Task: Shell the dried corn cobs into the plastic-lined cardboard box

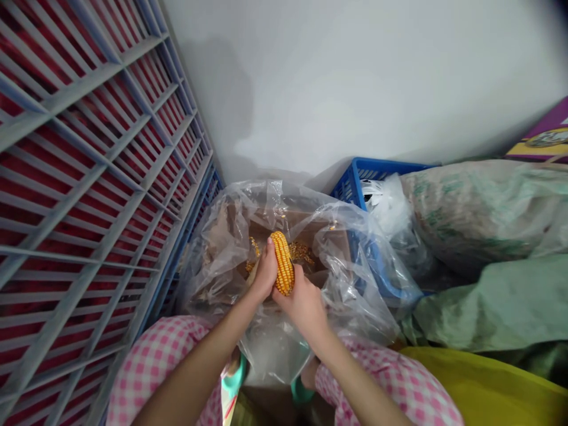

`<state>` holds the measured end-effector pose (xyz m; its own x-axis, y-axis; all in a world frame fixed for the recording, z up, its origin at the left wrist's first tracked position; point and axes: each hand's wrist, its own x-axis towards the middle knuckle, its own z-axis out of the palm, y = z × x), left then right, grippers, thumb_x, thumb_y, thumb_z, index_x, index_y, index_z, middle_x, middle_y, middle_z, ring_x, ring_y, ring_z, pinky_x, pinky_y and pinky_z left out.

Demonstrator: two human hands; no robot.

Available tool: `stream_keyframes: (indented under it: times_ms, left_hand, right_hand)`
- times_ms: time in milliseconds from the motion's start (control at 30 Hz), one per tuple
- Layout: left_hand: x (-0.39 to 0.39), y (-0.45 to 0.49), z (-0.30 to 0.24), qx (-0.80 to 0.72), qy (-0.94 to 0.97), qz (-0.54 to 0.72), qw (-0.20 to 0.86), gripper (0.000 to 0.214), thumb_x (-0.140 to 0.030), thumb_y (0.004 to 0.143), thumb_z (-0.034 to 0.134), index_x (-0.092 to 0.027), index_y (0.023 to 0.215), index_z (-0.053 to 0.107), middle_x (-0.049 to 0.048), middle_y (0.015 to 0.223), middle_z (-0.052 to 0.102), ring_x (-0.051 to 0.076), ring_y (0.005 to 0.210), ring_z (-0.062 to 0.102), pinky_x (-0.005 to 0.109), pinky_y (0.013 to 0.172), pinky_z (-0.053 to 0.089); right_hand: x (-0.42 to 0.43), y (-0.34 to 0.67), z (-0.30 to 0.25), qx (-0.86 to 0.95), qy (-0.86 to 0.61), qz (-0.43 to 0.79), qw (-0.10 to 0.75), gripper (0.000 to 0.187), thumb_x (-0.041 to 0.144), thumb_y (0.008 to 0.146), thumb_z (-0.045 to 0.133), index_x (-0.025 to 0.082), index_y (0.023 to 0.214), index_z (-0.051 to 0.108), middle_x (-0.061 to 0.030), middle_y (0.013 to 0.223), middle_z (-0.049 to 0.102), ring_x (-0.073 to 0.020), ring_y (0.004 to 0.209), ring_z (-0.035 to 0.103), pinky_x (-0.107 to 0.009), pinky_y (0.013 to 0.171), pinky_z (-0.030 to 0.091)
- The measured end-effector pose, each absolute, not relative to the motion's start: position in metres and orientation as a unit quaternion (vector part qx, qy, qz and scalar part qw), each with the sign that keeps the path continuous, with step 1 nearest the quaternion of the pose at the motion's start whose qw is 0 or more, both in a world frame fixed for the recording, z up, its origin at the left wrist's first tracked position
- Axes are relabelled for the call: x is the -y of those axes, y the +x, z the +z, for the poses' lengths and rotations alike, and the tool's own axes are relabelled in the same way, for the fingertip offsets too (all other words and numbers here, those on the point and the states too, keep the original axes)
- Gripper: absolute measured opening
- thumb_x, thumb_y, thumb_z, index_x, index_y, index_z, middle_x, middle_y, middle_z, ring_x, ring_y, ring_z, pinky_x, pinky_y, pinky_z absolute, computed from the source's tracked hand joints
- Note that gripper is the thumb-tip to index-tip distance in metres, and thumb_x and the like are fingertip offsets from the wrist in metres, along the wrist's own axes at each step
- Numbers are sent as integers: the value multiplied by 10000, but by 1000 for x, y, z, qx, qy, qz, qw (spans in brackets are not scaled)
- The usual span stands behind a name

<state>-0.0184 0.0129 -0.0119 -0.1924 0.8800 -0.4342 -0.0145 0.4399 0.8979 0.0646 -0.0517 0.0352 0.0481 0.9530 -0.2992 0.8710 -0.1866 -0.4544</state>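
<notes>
A yellow corn cob [283, 263] is gripped between my two hands, tilted with its top leaning left. Wrapped around its left side is my left hand [265, 269], with the thumb near the upper end. At the lower right, my right hand [305, 299] closes on the same cob. A dark gap shows on its right side among the kernels. Below lies a cardboard box [331, 242] lined with a clear plastic bag [355, 266]. Loose corn kernels [302, 252] lie inside, partly hidden behind my hands and the cob.
Stacked slatted plastic crates [102, 165] with red contents rise on the left. Right of the box stands a blue basket [361, 177] holding white plastic bags [388, 204]. Farther right are a full sack [474, 213], a grey-green sheet [497, 302] and something yellow [483, 384].
</notes>
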Motion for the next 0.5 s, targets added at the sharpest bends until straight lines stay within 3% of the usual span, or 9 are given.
stream_keyframes:
  times_ms: [100,333,500]
  left_hand:
    - [-13,-18,-15,-674,322,394,535,528,-604,821,296,-167,846,591,104,901,661,216,899,608,334,817,452]
    - [-10,-17,-23,-705,312,350,533,488,-546,842,284,-172,716,571,101,725,644,234,765,622,341,681,460]
    - [-12,-18,-20,-700,285,380,533,351,-416,860,335,-165,766,562,88,802,657,208,821,620,320,713,466]
  right_hand:
    - [52,66,34,638,-718,267,78,362,342,740,570,164,1026,439,-103,875,661,-236,718,641,-259,552,331]
    - [53,68,29,634,-724,266,52,362,336,740,579,155,1017,434,-117,896,653,-238,723,641,-265,564,350]
    - [52,71,32,625,-722,285,84,360,358,743,570,156,1006,429,-98,849,662,-232,714,638,-251,548,323]
